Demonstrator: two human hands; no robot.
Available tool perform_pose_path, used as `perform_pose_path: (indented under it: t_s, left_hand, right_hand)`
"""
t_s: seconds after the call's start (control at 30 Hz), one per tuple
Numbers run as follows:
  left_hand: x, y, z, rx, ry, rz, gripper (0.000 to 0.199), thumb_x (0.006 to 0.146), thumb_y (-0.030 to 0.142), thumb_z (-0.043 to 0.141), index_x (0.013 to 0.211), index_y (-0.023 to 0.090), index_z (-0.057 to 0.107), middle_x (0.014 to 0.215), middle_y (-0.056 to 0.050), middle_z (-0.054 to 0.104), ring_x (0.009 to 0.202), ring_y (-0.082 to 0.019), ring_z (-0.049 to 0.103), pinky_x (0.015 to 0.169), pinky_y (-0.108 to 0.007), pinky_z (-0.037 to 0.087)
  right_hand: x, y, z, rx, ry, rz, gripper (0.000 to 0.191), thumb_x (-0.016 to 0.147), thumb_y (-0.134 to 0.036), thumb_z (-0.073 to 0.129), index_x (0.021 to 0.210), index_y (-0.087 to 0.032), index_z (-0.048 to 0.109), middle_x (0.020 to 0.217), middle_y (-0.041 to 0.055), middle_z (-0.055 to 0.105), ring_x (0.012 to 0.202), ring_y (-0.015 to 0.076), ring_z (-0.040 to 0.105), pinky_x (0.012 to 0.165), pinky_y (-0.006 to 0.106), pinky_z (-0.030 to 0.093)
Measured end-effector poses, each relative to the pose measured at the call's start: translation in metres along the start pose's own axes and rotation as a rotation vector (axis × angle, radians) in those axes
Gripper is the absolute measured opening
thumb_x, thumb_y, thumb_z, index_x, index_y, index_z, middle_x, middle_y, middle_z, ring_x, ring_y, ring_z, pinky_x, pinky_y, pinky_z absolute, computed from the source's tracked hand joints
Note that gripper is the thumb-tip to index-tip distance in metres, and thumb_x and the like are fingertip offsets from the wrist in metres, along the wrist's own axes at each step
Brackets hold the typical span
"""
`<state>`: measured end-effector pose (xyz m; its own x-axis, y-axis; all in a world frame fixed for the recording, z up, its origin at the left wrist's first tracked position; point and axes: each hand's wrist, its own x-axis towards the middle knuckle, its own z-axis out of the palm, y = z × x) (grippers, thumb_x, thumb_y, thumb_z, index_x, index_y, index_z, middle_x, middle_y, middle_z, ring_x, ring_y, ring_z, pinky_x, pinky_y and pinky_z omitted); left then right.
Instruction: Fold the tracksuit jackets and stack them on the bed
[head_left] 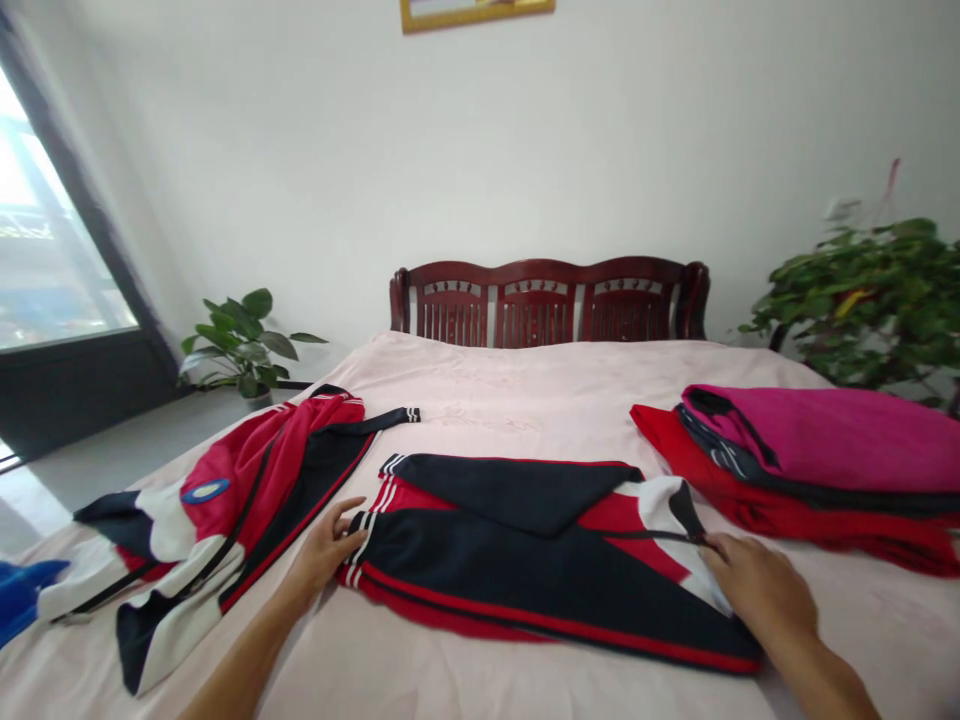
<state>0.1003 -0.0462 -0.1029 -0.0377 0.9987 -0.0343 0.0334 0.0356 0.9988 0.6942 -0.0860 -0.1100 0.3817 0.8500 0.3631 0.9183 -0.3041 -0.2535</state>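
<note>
A track jacket [480, 575] in navy, red and white lies flat on the bed, its sleeves folded in across the body. My left hand [328, 548] is closed on the white-striped hem at its left end. At the other end, my right hand [769, 590] pinches the collar by the dark zip edge. Further left, a second red, navy and white jacket [255, 480] lies loosely spread, one sleeve stretched toward the middle. The undersides of the folded jacket are hidden.
A stack of folded clothes, magenta cloth [840, 430] on top and red cloth [795, 520] below, sits at right. Something blue [26, 595] lies at the left edge. Beyond the pink bedsheet [525, 390] stands a wooden headboard [551, 300]; potted plants [251, 340] flank the bed.
</note>
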Motion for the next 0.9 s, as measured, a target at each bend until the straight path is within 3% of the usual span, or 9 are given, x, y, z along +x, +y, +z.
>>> perform_pose_path:
  t_s: [0.07, 0.13, 0.27, 0.37, 0.47, 0.57, 0.67, 0.77, 0.9]
  left_hand:
    - [-0.004, 0.005, 0.000, -0.070, -0.008, -0.015, 0.087, 0.060, 0.037, 0.082, 0.137, 0.020, 0.046, 0.094, -0.005, 0.074, 0.090, -0.024, 0.072, 0.083, -0.037, 0.056]
    - [-0.007, 0.012, -0.004, -0.119, -0.040, -0.041, 0.087, 0.060, 0.027, 0.078, 0.140, 0.022, 0.045, 0.106, -0.007, 0.073, 0.098, -0.025, 0.070, 0.087, -0.036, 0.054]
    - [-0.018, 0.022, -0.015, -0.172, -0.150, -0.109, 0.088, 0.061, 0.018, 0.072, 0.144, 0.026, 0.044, 0.123, -0.009, 0.068, 0.110, -0.027, 0.066, 0.095, -0.038, 0.052]
    - [-0.025, 0.022, -0.020, -0.089, -0.227, -0.117, 0.083, 0.064, 0.022, 0.076, 0.142, 0.027, 0.047, 0.127, -0.009, 0.066, 0.116, -0.026, 0.063, 0.099, -0.038, 0.049]
    - [-0.025, 0.019, -0.016, 0.005, -0.225, -0.070, 0.085, 0.060, 0.025, 0.081, 0.139, 0.025, 0.051, 0.119, -0.010, 0.069, 0.108, -0.027, 0.066, 0.092, -0.037, 0.052]
    - [-0.016, 0.017, -0.010, 0.068, -0.108, 0.079, 0.081, 0.060, 0.028, 0.079, 0.137, 0.021, 0.052, 0.105, -0.008, 0.071, 0.097, -0.025, 0.068, 0.084, -0.034, 0.054]
    - [-0.003, 0.017, -0.004, 0.221, 0.015, 0.214, 0.072, 0.065, 0.026, 0.070, 0.134, 0.020, 0.053, 0.096, -0.005, 0.070, 0.090, -0.022, 0.068, 0.081, -0.032, 0.054]
    - [0.007, 0.009, 0.000, 0.482, 0.073, 0.170, 0.063, 0.066, 0.017, 0.060, 0.129, 0.020, 0.059, 0.098, -0.004, 0.071, 0.091, -0.022, 0.067, 0.081, -0.032, 0.054]
    - [0.007, -0.009, 0.005, 0.759, 0.151, 0.181, 0.064, 0.069, 0.009, 0.048, 0.130, 0.021, 0.060, 0.118, -0.007, 0.067, 0.112, -0.022, 0.061, 0.098, -0.033, 0.046]
  right_hand:
    - [-0.003, -0.031, -0.008, -0.096, 0.051, -0.037, 0.044, 0.085, -0.043, 0.041, 0.104, -0.021, 0.073, 0.108, 0.0173, 0.069, 0.099, 0.0390, 0.061, 0.080, 0.053, 0.047]
    - [-0.011, -0.075, -0.012, -0.008, 0.044, -0.153, 0.044, 0.088, -0.039, 0.039, 0.111, -0.019, 0.070, 0.112, 0.0166, 0.068, 0.105, 0.0359, 0.060, 0.087, 0.051, 0.047]
    - [-0.038, -0.180, -0.008, 0.397, -0.235, -0.437, 0.038, 0.091, -0.031, 0.040, 0.112, -0.019, 0.068, 0.114, 0.0101, 0.068, 0.109, 0.0228, 0.060, 0.099, 0.037, 0.045]
    - [-0.063, -0.252, -0.004, 0.515, -0.327, -0.569, 0.036, 0.090, -0.029, 0.047, 0.119, -0.020, 0.066, 0.119, 0.0085, 0.067, 0.113, 0.0221, 0.058, 0.103, 0.037, 0.042]
    - [-0.083, -0.302, -0.002, 0.534, -0.391, -0.689, 0.043, 0.090, -0.035, 0.053, 0.129, -0.020, 0.061, 0.129, 0.0095, 0.063, 0.121, 0.0245, 0.053, 0.107, 0.040, 0.038]
    - [-0.094, -0.329, 0.008, 0.530, -0.420, -0.744, 0.046, 0.090, -0.037, 0.054, 0.133, -0.020, 0.058, 0.135, 0.0088, 0.059, 0.124, 0.0251, 0.051, 0.108, 0.039, 0.038]
    - [-0.100, -0.335, 0.025, 0.502, -0.373, -0.734, 0.048, 0.093, -0.035, 0.050, 0.138, -0.021, 0.053, 0.141, 0.0089, 0.055, 0.130, 0.0244, 0.047, 0.111, 0.039, 0.035]
    - [-0.101, -0.330, 0.038, 0.441, -0.338, -0.708, 0.045, 0.095, -0.034, 0.047, 0.136, -0.019, 0.056, 0.141, 0.0103, 0.055, 0.131, 0.0256, 0.045, 0.112, 0.041, 0.033]
    - [-0.090, -0.332, 0.038, 0.450, -0.327, -0.693, 0.033, 0.095, -0.027, 0.043, 0.117, -0.024, 0.068, 0.121, 0.0055, 0.067, 0.113, 0.0216, 0.057, 0.100, 0.035, 0.042]
